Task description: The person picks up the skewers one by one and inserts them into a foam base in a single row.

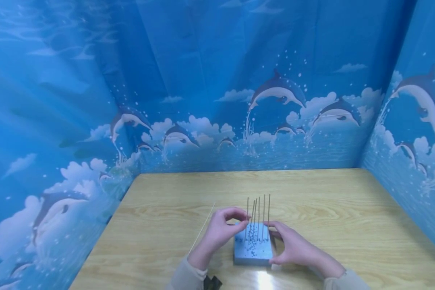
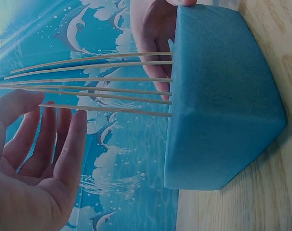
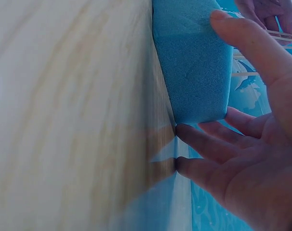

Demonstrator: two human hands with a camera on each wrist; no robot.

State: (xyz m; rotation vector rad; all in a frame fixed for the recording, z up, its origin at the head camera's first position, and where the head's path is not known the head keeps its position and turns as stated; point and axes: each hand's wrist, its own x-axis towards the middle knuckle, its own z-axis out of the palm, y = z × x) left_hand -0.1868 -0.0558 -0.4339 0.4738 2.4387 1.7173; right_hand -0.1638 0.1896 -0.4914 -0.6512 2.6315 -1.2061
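A blue foam block [image 1: 252,261] rests on the table, its top dotted with many small dark holes. Several thin wooden sticks [image 1: 269,211] stand upright in it, leaning slightly different ways. With thumb and fingertips my left hand [image 1: 222,228] pinches the leftmost stick [image 2: 122,110] partway up. My right hand [image 1: 293,245] grips the block's right side; in the right wrist view its thumb [image 3: 254,43] presses one face while the fingers [image 3: 208,142] reach round another. The left wrist view shows the sticks' lower ends entering the foam.
Another thin stick [image 1: 203,227] lies on the wood-grain table [image 1: 159,201], left of the block and partly behind the left forearm. A dark object [image 1: 212,283] pokes in at the bottom edge by the left sleeve. Blue dolphin-print sheets [image 1: 203,80] wall the back and sides.
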